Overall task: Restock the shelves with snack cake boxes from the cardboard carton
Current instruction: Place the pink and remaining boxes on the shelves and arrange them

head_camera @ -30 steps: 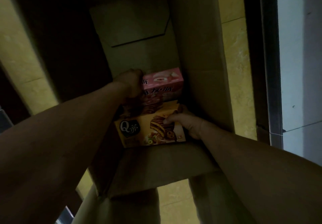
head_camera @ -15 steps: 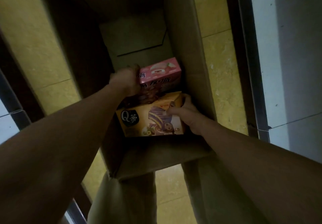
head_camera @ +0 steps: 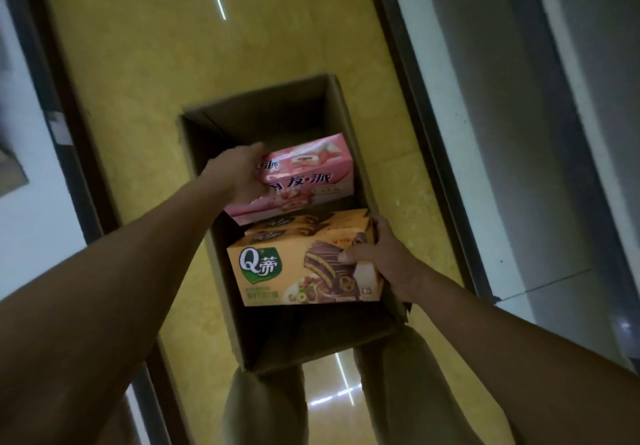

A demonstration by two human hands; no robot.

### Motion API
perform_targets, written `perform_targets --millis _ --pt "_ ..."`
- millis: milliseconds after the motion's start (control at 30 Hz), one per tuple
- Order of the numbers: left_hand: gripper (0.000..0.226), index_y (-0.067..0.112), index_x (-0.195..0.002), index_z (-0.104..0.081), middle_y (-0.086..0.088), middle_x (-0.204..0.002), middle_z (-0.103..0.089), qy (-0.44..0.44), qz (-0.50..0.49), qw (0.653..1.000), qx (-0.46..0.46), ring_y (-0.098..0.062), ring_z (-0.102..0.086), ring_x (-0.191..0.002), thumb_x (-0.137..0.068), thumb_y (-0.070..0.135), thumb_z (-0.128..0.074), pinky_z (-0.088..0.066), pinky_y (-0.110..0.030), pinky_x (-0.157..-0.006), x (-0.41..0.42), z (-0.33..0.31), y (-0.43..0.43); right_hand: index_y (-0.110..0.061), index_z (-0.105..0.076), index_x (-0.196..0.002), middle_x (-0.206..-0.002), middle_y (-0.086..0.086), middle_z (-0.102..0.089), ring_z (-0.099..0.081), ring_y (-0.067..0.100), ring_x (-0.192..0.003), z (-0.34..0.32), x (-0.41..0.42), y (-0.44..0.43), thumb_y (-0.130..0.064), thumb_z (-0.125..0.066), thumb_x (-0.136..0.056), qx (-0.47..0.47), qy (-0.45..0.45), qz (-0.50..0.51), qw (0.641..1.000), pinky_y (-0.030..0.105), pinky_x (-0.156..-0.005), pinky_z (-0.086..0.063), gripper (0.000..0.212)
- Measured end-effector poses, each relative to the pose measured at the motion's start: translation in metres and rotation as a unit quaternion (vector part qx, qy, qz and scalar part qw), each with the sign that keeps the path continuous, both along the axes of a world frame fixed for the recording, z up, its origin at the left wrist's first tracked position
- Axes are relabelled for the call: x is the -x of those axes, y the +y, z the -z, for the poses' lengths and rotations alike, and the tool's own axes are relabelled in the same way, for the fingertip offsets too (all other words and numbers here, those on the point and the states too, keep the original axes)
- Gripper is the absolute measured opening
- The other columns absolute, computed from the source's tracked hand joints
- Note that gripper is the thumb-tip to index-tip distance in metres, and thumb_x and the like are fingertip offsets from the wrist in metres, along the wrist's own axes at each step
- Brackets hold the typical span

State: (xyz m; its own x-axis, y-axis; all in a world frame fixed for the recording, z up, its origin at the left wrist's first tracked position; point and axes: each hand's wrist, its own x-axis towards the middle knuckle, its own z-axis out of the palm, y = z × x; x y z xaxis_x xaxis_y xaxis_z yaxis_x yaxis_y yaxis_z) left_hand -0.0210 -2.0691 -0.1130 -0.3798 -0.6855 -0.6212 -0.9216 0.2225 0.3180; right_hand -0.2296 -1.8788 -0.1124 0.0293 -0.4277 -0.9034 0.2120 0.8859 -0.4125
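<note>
An open cardboard carton stands on the floor between my legs. My left hand grips the left end of pink snack cake boxes, two by the look of it, held above the carton's far half. My right hand grips the right end of a stack of orange Q-brand snack cake boxes, thumb on the front face, raised over the carton's near half. More orange boxes lie behind the front one in the same stack.
Yellow tiled floor surrounds the carton. Dark shelf bases run along both sides, with a white shelf unit on the right and another on the left. My trouser legs stand at the carton's near end.
Both hands have lifted their boxes up out of the carton's depth to rim height. The view has pulled back and brightened, showing the whole carton and aisle floor.
</note>
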Motion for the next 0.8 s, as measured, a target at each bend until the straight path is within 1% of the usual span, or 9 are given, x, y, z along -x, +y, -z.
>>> perform_targets --millis 100,167,300,467,533,600,667,733,800 --pt "0.063 0.013 -0.139 -0.052 -0.018 -0.129 -0.064 0.012 -0.018 1.000 0.014 -0.040 -0.061 -0.116 -0.082 0.024 -0.078 -0.051 -0.043 -0.089 0.001 -0.054 -0.010 -0.026 -0.033 -0.142 -0.125 0.010 -0.066 -0.070 0.031 -0.109 -0.048 0.013 -0.009 -0.009 -0.087 -0.059 0.018 -0.023 -0.004 1.000 0.054 -0.097 -0.056 0.100" --pt "0.060 0.011 -0.136 -0.054 -0.017 -0.126 -0.066 0.027 -0.033 0.999 0.015 -0.038 -0.062 -0.114 -0.082 0.022 -0.078 -0.047 -0.035 -0.084 0.002 -0.092 -0.013 -0.028 -0.036 -0.142 -0.126 0.011 -0.066 -0.071 0.031 -0.110 -0.083 0.021 -0.015 -0.014 -0.090 -0.051 0.029 -0.033 -0.002 0.999 0.055 -0.097 -0.055 0.106" --pt "0.065 0.012 -0.138 -0.056 -0.013 -0.127 -0.066 0.070 -0.042 0.996 0.032 -0.033 -0.063 -0.115 -0.078 0.015 -0.081 -0.034 -0.025 -0.074 0.010 -0.168 -0.014 -0.036 -0.045 -0.128 -0.128 0.010 -0.066 -0.070 0.033 -0.111 -0.158 0.038 -0.023 -0.020 -0.093 -0.041 0.055 -0.034 -0.011 0.998 0.058 -0.098 -0.054 0.101" --pt "0.060 0.019 -0.132 -0.057 -0.007 -0.121 -0.067 0.081 -0.011 0.995 0.049 -0.030 -0.063 -0.107 -0.079 0.027 -0.083 -0.044 -0.031 -0.076 0.025 -0.251 -0.030 -0.033 -0.046 -0.133 -0.124 0.012 -0.070 -0.074 0.031 -0.103 -0.249 0.058 -0.025 -0.010 -0.094 -0.043 0.082 -0.050 0.009 0.995 0.046 -0.079 -0.061 0.104" --pt "0.063 0.017 -0.134 -0.056 -0.007 -0.123 -0.066 0.103 0.010 0.993 0.054 -0.029 -0.062 -0.107 -0.078 0.027 -0.084 -0.047 -0.033 -0.080 0.034 -0.284 -0.039 -0.031 -0.047 -0.135 -0.118 0.013 -0.074 -0.074 0.032 -0.103 -0.277 0.060 -0.022 -0.006 -0.092 -0.042 0.100 -0.041 0.038 0.993 0.044 -0.076 -0.061 0.107" --pt "0.063 0.017 -0.134 -0.056 -0.008 -0.120 -0.067 0.125 0.041 0.989 0.064 -0.026 -0.062 -0.098 -0.078 0.024 -0.084 -0.043 -0.030 -0.074 0.044 -0.315 -0.049 -0.028 -0.047 -0.139 -0.117 0.014 -0.075 -0.073 0.034 -0.105 -0.301 0.058 -0.017 -0.004 -0.091 -0.042 0.113 -0.028 0.070 0.991 0.046 -0.081 -0.060 0.109" --pt "0.061 0.017 -0.133 -0.056 -0.007 -0.117 -0.069 0.142 0.073 0.985 0.072 -0.021 -0.059 -0.092 -0.079 0.024 -0.083 -0.042 -0.030 -0.072 0.053 -0.345 -0.055 -0.024 -0.048 -0.138 -0.119 0.016 -0.073 -0.071 0.038 -0.108 -0.324 0.053 -0.009 -0.003 -0.089 -0.044 0.127 -0.025 0.104 0.986 0.055 -0.095 -0.056 0.105" --pt "0.060 0.018 -0.134 -0.055 -0.006 -0.118 -0.068 0.151 0.103 0.980 0.081 -0.022 -0.061 -0.095 -0.080 0.026 -0.082 -0.049 -0.032 -0.077 0.062 -0.376 -0.059 -0.021 -0.051 -0.136 -0.122 0.019 -0.072 -0.068 0.041 -0.113 -0.347 0.047 -0.001 -0.003 -0.087 -0.046 0.148 -0.024 0.136 0.979 0.063 -0.104 -0.047 0.099" --pt "0.061 0.018 -0.135 -0.055 -0.005 -0.122 -0.067 0.168 0.132 0.973 0.091 -0.023 -0.062 -0.101 -0.081 0.026 -0.082 -0.048 -0.030 -0.080 0.069 -0.403 -0.061 -0.020 -0.051 -0.138 -0.125 0.021 -0.070 -0.065 0.043 -0.118 -0.365 0.044 0.007 -0.001 -0.086 -0.048 0.166 -0.026 0.167 0.971 0.064 -0.108 -0.043 0.098"
